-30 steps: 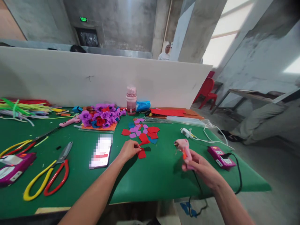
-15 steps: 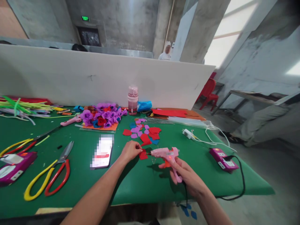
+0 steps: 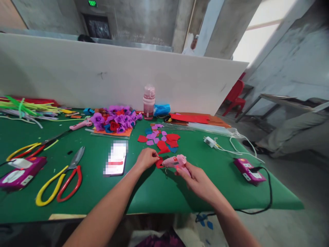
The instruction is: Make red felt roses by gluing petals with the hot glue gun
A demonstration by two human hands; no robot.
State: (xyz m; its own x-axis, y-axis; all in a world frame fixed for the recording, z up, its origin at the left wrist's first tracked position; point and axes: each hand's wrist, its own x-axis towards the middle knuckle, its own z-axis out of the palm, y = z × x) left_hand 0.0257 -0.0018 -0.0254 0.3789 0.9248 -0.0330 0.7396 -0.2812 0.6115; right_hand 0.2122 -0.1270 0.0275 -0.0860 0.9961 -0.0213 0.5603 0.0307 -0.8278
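Observation:
My right hand (image 3: 194,175) is wrapped round a pink hot glue gun (image 3: 176,162), tilted over with its nozzle pointing left. The nozzle end is at a small red petal piece (image 3: 159,163) on the green table. My left hand (image 3: 147,158) pinches the left edge of that red petal between thumb and fingertips. Just beyond the hands lie loose red petals (image 3: 172,138), purple petals (image 3: 152,136) and a few blue ones. Whether glue is coming out is too small to tell.
Left of my arm lies a phone (image 3: 116,157), then yellow-and-red scissors (image 3: 73,171) and a purple power strip (image 3: 23,173). Behind are finished paper flowers (image 3: 115,120) and a pink bottle (image 3: 149,103). Another power strip (image 3: 249,171) with a black cord is at right.
My right hand has turned the glue gun, so its body is tilted over and its handle no longer points down. My left hand still pinches the red petal. The whole view has shifted slightly.

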